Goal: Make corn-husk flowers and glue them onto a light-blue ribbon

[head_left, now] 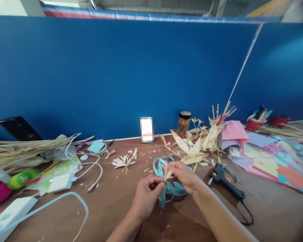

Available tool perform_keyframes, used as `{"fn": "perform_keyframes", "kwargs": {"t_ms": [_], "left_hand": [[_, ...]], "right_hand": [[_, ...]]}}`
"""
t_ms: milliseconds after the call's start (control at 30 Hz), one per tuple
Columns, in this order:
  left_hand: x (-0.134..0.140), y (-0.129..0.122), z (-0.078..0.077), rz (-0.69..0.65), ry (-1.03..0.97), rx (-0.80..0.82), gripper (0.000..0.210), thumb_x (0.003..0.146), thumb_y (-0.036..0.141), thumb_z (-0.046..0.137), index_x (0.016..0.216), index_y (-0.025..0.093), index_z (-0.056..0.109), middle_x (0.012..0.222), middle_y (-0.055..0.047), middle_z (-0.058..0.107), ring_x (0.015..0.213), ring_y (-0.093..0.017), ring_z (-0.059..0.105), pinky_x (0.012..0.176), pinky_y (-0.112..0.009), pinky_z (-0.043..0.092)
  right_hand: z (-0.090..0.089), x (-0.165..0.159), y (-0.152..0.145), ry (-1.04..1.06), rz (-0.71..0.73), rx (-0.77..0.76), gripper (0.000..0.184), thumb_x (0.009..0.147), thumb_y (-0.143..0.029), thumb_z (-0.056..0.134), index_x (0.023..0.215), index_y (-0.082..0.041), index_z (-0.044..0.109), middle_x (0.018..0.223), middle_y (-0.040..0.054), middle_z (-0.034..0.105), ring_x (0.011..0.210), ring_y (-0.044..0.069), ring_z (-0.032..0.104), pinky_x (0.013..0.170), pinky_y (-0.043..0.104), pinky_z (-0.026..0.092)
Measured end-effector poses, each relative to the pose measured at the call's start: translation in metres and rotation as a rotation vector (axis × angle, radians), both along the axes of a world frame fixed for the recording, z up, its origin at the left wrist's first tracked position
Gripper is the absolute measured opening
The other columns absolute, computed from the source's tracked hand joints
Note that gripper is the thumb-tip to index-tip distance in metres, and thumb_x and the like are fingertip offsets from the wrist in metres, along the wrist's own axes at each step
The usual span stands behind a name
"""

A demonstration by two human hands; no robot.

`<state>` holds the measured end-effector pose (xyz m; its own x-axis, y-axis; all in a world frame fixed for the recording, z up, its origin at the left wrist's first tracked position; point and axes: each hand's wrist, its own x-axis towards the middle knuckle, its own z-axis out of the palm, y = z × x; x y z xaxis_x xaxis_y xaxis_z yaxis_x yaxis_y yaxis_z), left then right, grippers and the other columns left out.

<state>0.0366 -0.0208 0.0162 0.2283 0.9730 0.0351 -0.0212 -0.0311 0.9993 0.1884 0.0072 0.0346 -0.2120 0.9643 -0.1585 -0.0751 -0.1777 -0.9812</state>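
Between my two hands is a small piece of dried corn husk point(168, 175), pale yellow. My left hand point(148, 192) is closed, its thumb and index finger pinching the husk's lower end. My right hand point(183, 173) is closed on the upper part, its fingertips close to the left ones. Behind and below them lies a loose coil of light blue ribbon point(176, 189), partly covered by my hands. A flower made of husk strips point(124, 162) rests on the table to the left. To the right lies a black glue gun point(226, 183).
Dried husks point(199, 144) are heaped at the back right beside a dark-lidded jar point(184, 123). Coloured paper sheets point(270, 158) spread at far right. A white power strip point(13, 215) and cables point(84, 205) lie left. A blue partition point(116, 74) stands behind the brown table point(111, 208).
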Motion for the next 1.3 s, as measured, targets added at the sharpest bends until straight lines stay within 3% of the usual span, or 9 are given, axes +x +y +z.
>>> {"fn": "perform_keyframes", "kwargs": {"t_ms": [100,200,300,400,467,667,833,1067,1300], "left_hand": [[0.001,-0.001,0.001,0.019,-0.056,-0.052,0.019,0.065,0.029,0.067,0.072,0.011,0.07,0.067,-0.007,0.066,0.058,-0.015,0.056,0.056,-0.023,0.042],[0.0,0.0,0.002,0.047,-0.178,-0.192,0.019,0.065,0.029,0.068,0.07,0.011,0.067,0.06,-0.005,0.064,0.052,-0.011,0.053,0.053,-0.022,0.041],[-0.003,0.002,0.003,0.083,-0.275,-0.285,0.02,0.064,0.029,0.069,0.07,0.01,0.065,0.058,-0.003,0.062,0.051,-0.01,0.052,0.053,-0.022,0.04],[-0.005,0.003,0.003,0.098,-0.307,-0.314,0.021,0.062,0.028,0.07,0.069,0.01,0.064,0.058,-0.004,0.061,0.051,-0.01,0.052,0.053,-0.022,0.04],[-0.004,0.003,0.004,0.109,-0.29,-0.322,0.021,0.062,0.029,0.07,0.069,0.01,0.064,0.058,-0.004,0.061,0.051,-0.01,0.052,0.052,-0.021,0.039],[-0.002,0.002,0.006,0.112,-0.273,-0.323,0.022,0.061,0.031,0.071,0.067,0.011,0.064,0.056,-0.003,0.061,0.051,-0.011,0.053,0.052,-0.022,0.04],[-0.001,0.001,0.005,0.098,-0.315,-0.328,0.023,0.06,0.032,0.071,0.066,0.011,0.063,0.057,-0.003,0.06,0.05,-0.011,0.051,0.051,-0.022,0.039],[-0.004,0.002,0.007,0.097,-0.391,-0.303,0.021,0.064,0.029,0.069,0.073,0.011,0.064,0.059,0.0,0.058,0.053,-0.009,0.05,0.058,-0.024,0.042],[-0.004,0.001,0.009,0.1,-0.394,-0.311,0.019,0.062,0.027,0.071,0.07,0.011,0.064,0.059,0.0,0.057,0.055,-0.01,0.052,0.06,-0.025,0.044]], "right_hand": [[0.003,-0.002,-0.001,0.023,0.03,-0.006,0.027,0.071,-0.036,0.059,0.056,-0.015,0.05,0.048,-0.0057,0.045,0.042,0.006,0.038,0.043,0.019,0.03],[0.007,-0.007,-0.003,0.075,-0.079,0.083,0.029,0.077,-0.044,0.053,0.075,-0.016,0.057,0.062,-0.0019,0.054,0.053,0.009,0.048,0.051,0.021,0.039],[0.01,-0.009,-0.006,-0.053,-0.246,0.324,0.028,0.079,-0.042,0.051,0.096,-0.02,0.057,0.083,0.0026,0.059,0.073,0.015,0.056,0.064,0.026,0.045],[0.011,-0.011,-0.009,-0.364,-0.313,0.622,0.019,0.074,-0.032,0.06,0.09,-0.022,0.061,0.101,0.0061,0.055,0.095,0.021,0.052,0.077,0.031,0.044],[0.01,-0.011,-0.01,-0.504,-0.31,0.734,0.015,0.07,-0.026,0.063,0.085,-0.021,0.063,0.108,0.0071,0.05,0.104,0.023,0.048,0.085,0.035,0.041],[0.005,-0.015,-0.01,-0.6,-0.301,0.787,0.002,0.07,-0.019,0.061,0.072,-0.02,0.062,0.109,0.0065,0.05,0.105,0.023,0.048,0.09,0.037,0.037],[0.004,-0.016,-0.011,-0.607,-0.272,0.855,0.009,0.07,-0.013,0.058,0.07,-0.021,0.063,0.11,0.0066,0.051,0.106,0.023,0.047,0.089,0.038,0.038],[0.008,-0.012,-0.011,-0.573,-0.287,0.933,0.023,0.072,-0.013,0.056,0.093,-0.021,0.061,0.109,0.0086,0.052,0.103,0.023,0.049,0.087,0.039,0.041],[0.01,-0.007,-0.009,-0.804,-0.271,1.105,0.029,0.075,-0.011,0.052,0.098,-0.025,0.063,0.11,0.0066,0.052,0.104,0.022,0.047,0.088,0.04,0.041]]}}
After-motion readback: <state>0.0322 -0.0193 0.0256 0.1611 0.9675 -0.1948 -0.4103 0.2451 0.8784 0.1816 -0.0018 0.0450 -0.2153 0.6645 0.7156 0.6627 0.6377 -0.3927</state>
